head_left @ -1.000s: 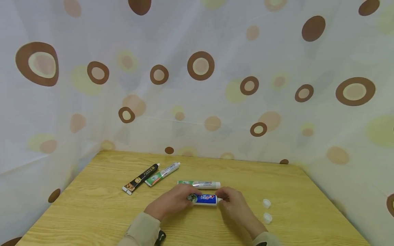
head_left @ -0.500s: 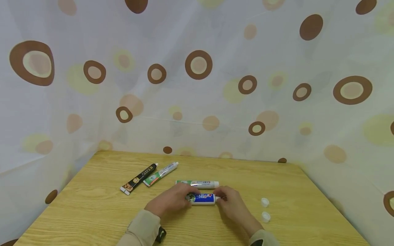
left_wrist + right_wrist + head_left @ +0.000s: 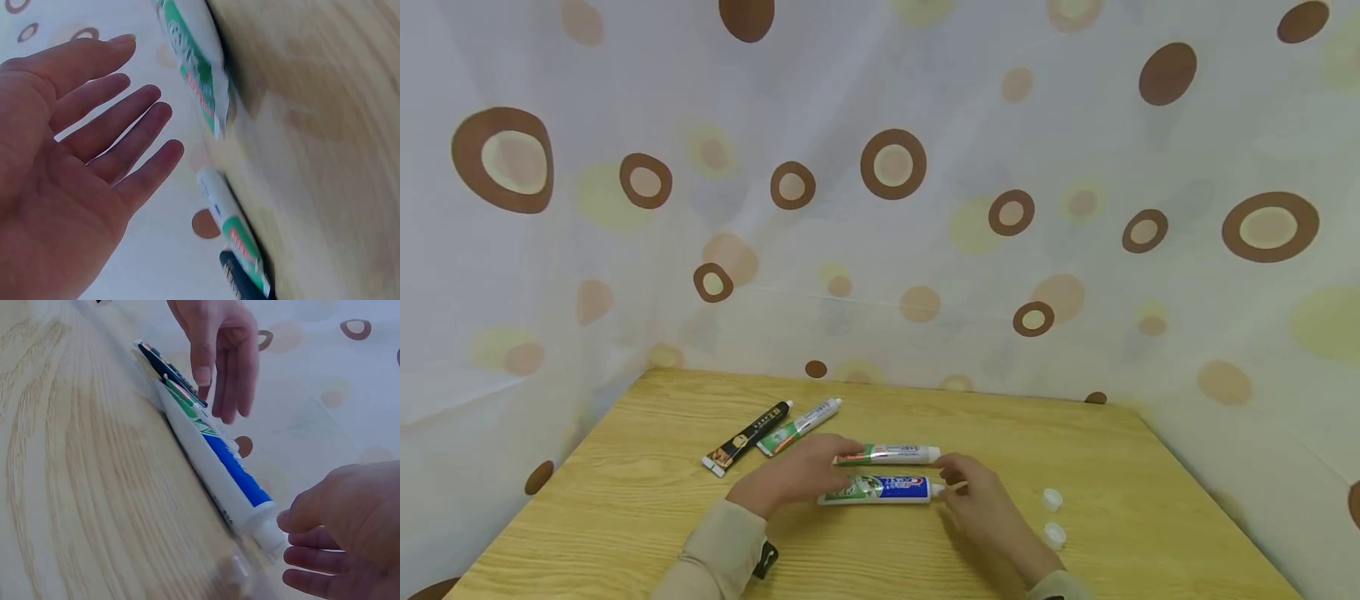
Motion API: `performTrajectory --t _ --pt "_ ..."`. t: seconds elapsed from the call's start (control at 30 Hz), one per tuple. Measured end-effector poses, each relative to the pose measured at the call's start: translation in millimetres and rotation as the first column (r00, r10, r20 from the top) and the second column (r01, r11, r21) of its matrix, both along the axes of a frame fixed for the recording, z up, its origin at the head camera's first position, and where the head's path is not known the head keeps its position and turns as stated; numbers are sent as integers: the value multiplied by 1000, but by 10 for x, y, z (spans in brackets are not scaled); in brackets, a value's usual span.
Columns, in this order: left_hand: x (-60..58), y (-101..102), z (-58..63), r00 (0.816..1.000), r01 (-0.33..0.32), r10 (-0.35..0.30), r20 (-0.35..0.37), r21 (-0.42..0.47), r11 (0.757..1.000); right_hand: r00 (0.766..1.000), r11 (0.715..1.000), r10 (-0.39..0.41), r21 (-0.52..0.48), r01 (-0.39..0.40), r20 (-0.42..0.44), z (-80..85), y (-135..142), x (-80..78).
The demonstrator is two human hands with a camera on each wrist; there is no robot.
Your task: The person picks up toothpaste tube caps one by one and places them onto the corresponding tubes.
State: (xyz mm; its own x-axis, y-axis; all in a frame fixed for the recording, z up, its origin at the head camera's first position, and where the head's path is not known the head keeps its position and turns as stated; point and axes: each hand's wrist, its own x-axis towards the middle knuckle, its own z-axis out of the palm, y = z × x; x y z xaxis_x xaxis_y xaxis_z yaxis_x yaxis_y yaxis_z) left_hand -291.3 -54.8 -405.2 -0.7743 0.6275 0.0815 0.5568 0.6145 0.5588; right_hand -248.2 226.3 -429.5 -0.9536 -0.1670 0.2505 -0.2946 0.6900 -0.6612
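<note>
Blue-green toothpaste tube point(image 3: 895, 490) lies flat on the tabletop point(image 3: 865, 554), its white tip point(image 3: 937, 491) pointing to three o'clock in the head view. At that end sits the right hand point(image 3: 988, 507); the right wrist view shows its fingers loosely extended and its thumb close by the tip, though whether they touch is unclear. That view also reveals the tube's long white side and small dark print, which the head camera misses.

From above, the left hand point(image 3: 801, 469) covers part of the tube's nine o'clock end and could seem to rest there. The left wrist view shows its bare palm and straight, spread fingers holding nothing.

Just beyond the tube, at twelve o'clock, lies a capped silver-green tube point(image 3: 895, 454). Toward ten o'clock are a second silver-green tube point(image 3: 801, 426) and a black tube point(image 3: 748, 439), side by side. Two loose white caps point(image 3: 1052, 500), seen clearly in the head view alone, lie toward three o'clock, past the right hand. A dotted sheet point(image 3: 850, 242) hangs behind.
</note>
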Motion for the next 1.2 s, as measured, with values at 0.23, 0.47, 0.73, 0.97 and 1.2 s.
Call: performTrajectory --t 0.23,0.47,0.73,0.97,1.2 --pt "-16 -243 125 996 -46 45 -81 -10 999 999 999 -36 8 36 -21 96 226 61" --pt "-42 -359 185 978 -135 125 -164 -51 990 995 995 -65 65 69 -71 238 499 182" --pt "-114 -415 158 942 -243 228 -245 -32 970 985 985 -106 123 122 -133 265 762 300" --pt "-242 -451 101 917 -328 303 -260 -57 943 992 977 -115 176 123 -51 208 926 316" --pt "-305 -485 71 904 -363 336 -264 -58 930 990 969 -143 206 137 13 209 1002 309"
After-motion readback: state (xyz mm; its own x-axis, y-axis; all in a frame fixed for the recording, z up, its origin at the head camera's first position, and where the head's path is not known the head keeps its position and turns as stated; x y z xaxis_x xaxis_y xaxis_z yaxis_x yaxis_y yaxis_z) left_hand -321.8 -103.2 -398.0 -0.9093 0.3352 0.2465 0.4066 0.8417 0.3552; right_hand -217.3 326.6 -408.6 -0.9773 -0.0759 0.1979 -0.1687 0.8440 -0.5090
